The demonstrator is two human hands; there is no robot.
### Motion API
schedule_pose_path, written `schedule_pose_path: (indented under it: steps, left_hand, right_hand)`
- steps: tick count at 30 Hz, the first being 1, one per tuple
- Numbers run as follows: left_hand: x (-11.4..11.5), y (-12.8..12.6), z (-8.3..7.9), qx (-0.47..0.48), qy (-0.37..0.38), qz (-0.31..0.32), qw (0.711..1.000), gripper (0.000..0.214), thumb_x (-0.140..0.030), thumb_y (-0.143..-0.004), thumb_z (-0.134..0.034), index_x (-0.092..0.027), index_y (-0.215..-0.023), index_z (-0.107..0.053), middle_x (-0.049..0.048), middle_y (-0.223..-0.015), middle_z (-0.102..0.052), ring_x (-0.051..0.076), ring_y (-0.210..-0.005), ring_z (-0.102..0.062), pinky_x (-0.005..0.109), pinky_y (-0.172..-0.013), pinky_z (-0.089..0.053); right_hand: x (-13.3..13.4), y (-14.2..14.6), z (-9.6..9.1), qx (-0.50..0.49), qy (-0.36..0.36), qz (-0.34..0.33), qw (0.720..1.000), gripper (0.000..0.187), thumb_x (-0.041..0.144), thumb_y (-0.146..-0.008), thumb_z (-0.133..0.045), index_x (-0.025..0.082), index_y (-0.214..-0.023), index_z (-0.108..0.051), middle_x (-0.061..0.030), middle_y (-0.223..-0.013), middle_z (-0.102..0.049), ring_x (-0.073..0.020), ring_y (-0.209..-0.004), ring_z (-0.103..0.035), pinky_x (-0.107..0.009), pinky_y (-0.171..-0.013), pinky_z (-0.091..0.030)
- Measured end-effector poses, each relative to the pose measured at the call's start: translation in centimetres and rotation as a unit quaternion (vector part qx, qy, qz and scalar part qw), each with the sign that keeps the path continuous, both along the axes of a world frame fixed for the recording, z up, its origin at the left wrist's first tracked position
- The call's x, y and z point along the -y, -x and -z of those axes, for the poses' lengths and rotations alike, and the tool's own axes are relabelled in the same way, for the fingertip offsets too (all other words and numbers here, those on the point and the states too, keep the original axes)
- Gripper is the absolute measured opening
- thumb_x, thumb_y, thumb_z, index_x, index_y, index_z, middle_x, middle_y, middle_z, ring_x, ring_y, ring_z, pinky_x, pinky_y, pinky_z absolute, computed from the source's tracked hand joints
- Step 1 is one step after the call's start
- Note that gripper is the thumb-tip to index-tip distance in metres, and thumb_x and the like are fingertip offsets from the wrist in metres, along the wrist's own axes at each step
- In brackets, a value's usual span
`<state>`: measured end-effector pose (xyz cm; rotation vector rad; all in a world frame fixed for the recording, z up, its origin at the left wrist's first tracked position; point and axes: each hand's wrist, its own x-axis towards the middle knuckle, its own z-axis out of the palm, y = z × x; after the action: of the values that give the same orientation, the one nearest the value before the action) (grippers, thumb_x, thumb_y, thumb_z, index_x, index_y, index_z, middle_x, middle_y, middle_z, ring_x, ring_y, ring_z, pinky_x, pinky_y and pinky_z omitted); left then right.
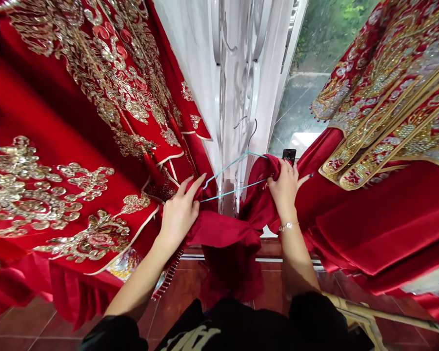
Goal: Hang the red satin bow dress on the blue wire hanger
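A thin light-blue clothes hanger (237,189) with a bare metal hook hangs level between my two hands. Dark red cloth of a garment (223,229) sags below it and bunches over its right end. My left hand (179,209) is closed on the cloth at the hanger's left end, index finger stretched out; the thumb side presses the fabric. At the right end, my right hand (284,190) pinches the gathered cloth around the hanger's shoulder. The exact grip under the fingers of each hand is partly hidden by the cloth.
Red garments with gold sequin embroidery (88,190) hang close on the left; a beaded red and gold one (388,112) hangs on the right. A white scrolled metal rack (237,97) stands ahead. A black tag (289,155) shows behind my right hand. A bamboo-like pole (384,317) lies low right.
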<state>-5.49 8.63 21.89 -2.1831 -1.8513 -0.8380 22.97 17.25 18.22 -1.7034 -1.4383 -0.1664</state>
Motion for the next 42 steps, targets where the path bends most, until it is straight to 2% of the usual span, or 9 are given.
schedule_pose_path:
  steps: [6,15,20,23,27,31,35,39,42]
  left_hand:
    - [0.9,0.3,0.4,0.009,0.006,0.017,1.0,0.056,-0.011,-0.086,-0.049,-0.029,-0.138,-0.062,0.0059,-0.147,-0.056,0.025,-0.093,-0.074,0.035,-0.075,-0.064]
    - [0.7,0.9,-0.2,0.05,-0.015,0.038,0.998,0.072,-0.01,-0.083,-0.049,-0.031,-0.152,-0.045,0.0029,-0.144,-0.058,0.024,-0.109,-0.07,0.032,-0.083,-0.062]
    - [0.4,0.9,-0.6,0.069,0.016,0.038,0.997,0.073,-0.008,-0.082,-0.049,-0.03,-0.152,-0.045,0.0031,-0.146,-0.058,0.026,-0.12,-0.066,0.034,-0.088,-0.061]
    - [0.2,0.9,-0.6,0.072,0.019,0.039,0.996,0.073,-0.007,-0.082,-0.05,-0.031,-0.151,-0.046,0.0031,-0.146,-0.058,0.026,-0.121,-0.065,0.034,-0.09,-0.061]
    - [-0.1,0.8,-0.1,0.07,0.001,0.049,0.996,0.073,-0.006,-0.082,-0.05,-0.03,-0.151,-0.045,0.0045,-0.143,-0.058,0.026,-0.124,-0.063,0.038,-0.099,-0.057]
    - [-0.3,0.6,0.2,0.02,-0.093,-0.022,0.995,0.056,-0.013,-0.088,-0.053,-0.027,-0.142,-0.059,0.0103,-0.153,-0.047,0.035,-0.138,-0.048,0.05,-0.111,-0.048]
    - [-0.7,1.1,-0.9,-0.05,-0.06,-0.071,0.994,0.047,-0.021,-0.095,-0.049,-0.025,-0.14,-0.062,0.0134,-0.14,-0.059,0.035,-0.116,-0.063,0.047,-0.093,-0.057]
    - [-1.4,1.4,-2.5,-0.127,0.009,-0.064,0.99,0.048,-0.02,-0.098,-0.04,-0.019,-0.143,-0.057,0.0182,-0.148,-0.053,0.038,-0.115,-0.065,0.047,-0.082,-0.06]
    - [-1.8,0.9,-3.4,-0.179,0.035,-0.06,0.981,0.047,-0.013,-0.096,-0.036,-0.014,-0.137,-0.059,0.021,-0.159,-0.039,0.042,-0.123,-0.061,0.047,-0.081,-0.06]
  right_hand:
    - [-1.1,-1.8,-0.1,-0.009,-0.011,-0.114,0.993,0.058,0.013,-0.076,-0.055,0.014,-0.134,-0.059,-0.0179,-0.144,-0.055,-0.0302,-0.135,-0.05,-0.049,-0.113,-0.04]
    - [-1.1,-4.0,-1.1,0.024,0.025,-0.077,0.996,0.051,0.01,-0.077,-0.048,0.018,-0.122,-0.071,-0.0114,-0.121,-0.071,-0.0303,-0.109,-0.06,-0.046,-0.099,-0.045]
    - [-1.1,-5.7,-0.1,0.03,0.022,-0.12,0.992,0.058,0.019,-0.076,-0.057,0.023,-0.133,-0.063,-0.0103,-0.132,-0.063,-0.031,-0.122,-0.049,-0.051,-0.108,-0.034]
    - [-0.8,-5.3,0.7,0.02,0.021,-0.088,0.996,0.058,0.025,-0.077,-0.061,0.021,-0.135,-0.059,-0.0133,-0.145,-0.053,-0.0329,-0.131,-0.041,-0.052,-0.111,-0.031]
    - [-0.4,-3.5,0.3,0.039,0.03,-0.024,0.999,0.056,0.021,-0.077,-0.06,0.02,-0.133,-0.058,-0.0144,-0.14,-0.056,-0.0371,-0.136,-0.036,-0.054,-0.11,-0.031]
    - [0.4,-2.2,-1.2,0.07,0.095,0.017,0.993,0.044,0.016,-0.083,-0.051,0.016,-0.126,-0.061,-0.0173,-0.114,-0.066,-0.0318,-0.102,-0.06,-0.042,-0.086,-0.045]
    - [1.7,-3.6,-2.2,0.089,0.114,0.067,0.987,0.03,0.016,-0.085,-0.049,0.016,-0.107,-0.069,-0.0108,-0.079,-0.065,-0.0249,-0.075,-0.06,-0.033,-0.072,-0.04]
    - [1.9,-7.4,-1.9,-0.002,0.052,0.022,0.998,0.012,0.015,-0.073,-0.053,0.019,-0.075,-0.065,-0.0013,-0.063,-0.054,-0.0169,-0.063,-0.048,-0.029,-0.065,-0.033]
    - [1.5,-9.5,-0.4,-0.194,0.023,-0.054,0.979,0.003,0.017,-0.063,-0.052,0.02,-0.061,-0.052,0.0044,-0.056,-0.045,-0.0114,-0.056,-0.037,-0.027,-0.06,-0.031]
